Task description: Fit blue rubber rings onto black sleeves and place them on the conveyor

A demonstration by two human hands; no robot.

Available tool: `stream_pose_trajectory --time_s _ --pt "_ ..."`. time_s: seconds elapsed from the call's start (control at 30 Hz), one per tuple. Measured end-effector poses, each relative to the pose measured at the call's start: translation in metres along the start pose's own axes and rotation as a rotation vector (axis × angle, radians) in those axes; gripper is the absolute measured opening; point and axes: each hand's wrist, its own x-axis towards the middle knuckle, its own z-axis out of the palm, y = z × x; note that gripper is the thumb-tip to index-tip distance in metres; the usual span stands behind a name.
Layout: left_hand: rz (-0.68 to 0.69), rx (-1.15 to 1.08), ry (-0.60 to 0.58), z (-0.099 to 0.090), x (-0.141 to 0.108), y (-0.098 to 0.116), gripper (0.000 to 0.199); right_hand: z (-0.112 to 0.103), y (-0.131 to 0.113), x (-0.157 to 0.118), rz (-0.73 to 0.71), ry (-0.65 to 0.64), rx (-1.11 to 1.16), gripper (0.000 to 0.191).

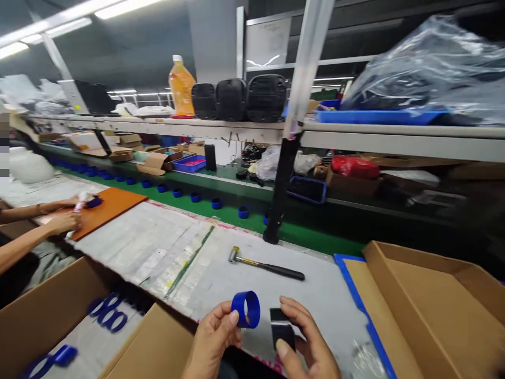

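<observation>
Between its thumb and fingers, my left hand (pixel 215 337) grips a blue ring (pixel 255 310), a short open cylinder turned partly toward me. My right hand (pixel 310 342) is closed around a small black block-like piece (pixel 282 330) with a shiny band across it. The ring and the black piece are apart, with a narrow gap between them, over the front of the pale worktable (pixel 221 263). Beyond my hands a hammer (pixel 268 267) with a black handle lies on the table.
An open cardboard box (pixel 145 347) holding blue rings stands at lower left. Blue rings (pixel 243 212) line the green conveyor (pixel 232 221). A cardboard tray (pixel 430 295) is at right, a black post (pixel 281 195) ahead. At left, a co-worker's hands (pixel 65 221) work over an orange board (pixel 114 205).
</observation>
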Motion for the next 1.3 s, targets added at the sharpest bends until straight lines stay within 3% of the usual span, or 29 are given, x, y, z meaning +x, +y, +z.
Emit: stream_pose_trajectory --time_s 0.17,0.47,0.7,0.97,1.3 --pt "0.050 0.171 -0.093 0.026 -0.006 -0.004 0.046 -0.006 0.005 0.003 -0.177 0.083 -0.174 0.044" --pt "0.193 0.297 -0.153 0.031 -0.010 0.009 0.035 -0.017 0.015 -0.002 -0.248 -0.018 -0.216 0.041" --pt "-0.001 -0.022 -0.216 0.042 -0.014 0.006 0.032 -0.015 0.013 -0.002 -0.313 0.008 -0.248 0.037" --pt "0.038 0.023 -0.176 0.053 -0.015 0.004 0.035 -0.024 0.003 0.005 -0.471 0.053 -0.465 0.036" --pt "-0.018 0.078 -0.281 0.043 -0.003 0.007 0.039 -0.038 -0.005 0.012 -0.554 -0.071 -0.460 0.036"
